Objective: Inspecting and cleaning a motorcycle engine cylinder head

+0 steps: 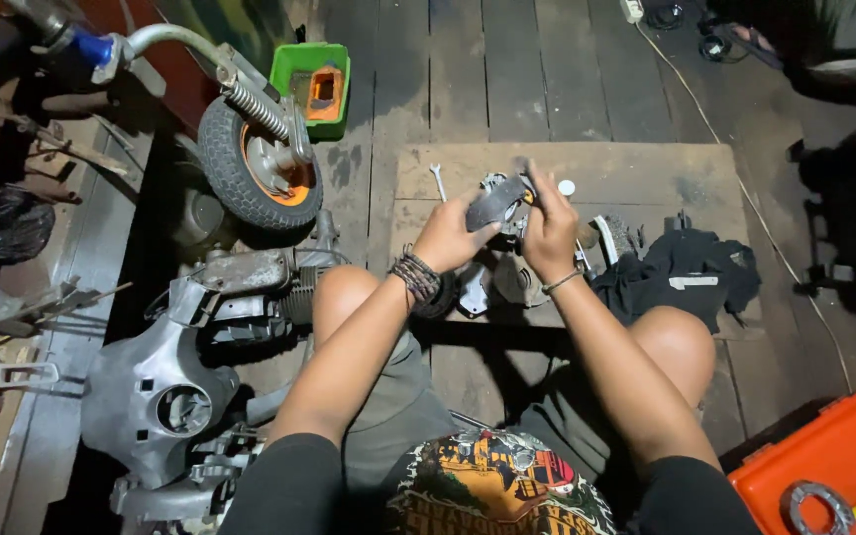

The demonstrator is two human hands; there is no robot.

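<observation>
The dark wooden plank floor [507, 69] fills most of the view, and on it lies a flat pale plywood board [646, 168] just ahead of the person's bare knees. To the left sits a grey plastic scooter body shell [141, 386] with a round hole in it, and beyond that a small black rubber wheel with an orange hub [260, 163] fixed to a silver spring shock. Behind the wheel stands a green plastic tray [334, 59] holding an orange part. At the lower right corner is an orange plastic tool case [824, 456] with a grey metal ring lying on its lid. A crumpled black cloth [686, 272] rests on the right side of the board, touching the right knee's far side.

Both hands are raised over the middle of the board. The left hand [448, 236], with dark braided bands at the wrist, has its fingers clamped around the near side of a grey metal engine part [499, 203]. The right hand [550, 233], wearing a thin bracelet, grips the same part from the right, its fingers closed on the far end. The part is held in the air between the two hands, above other grey metal pieces [507, 282] lying on the board. A small silver open-end spanner [438, 181] lies on the board just left of the hands, and a small white round cap [567, 187] lies just right of them.
</observation>
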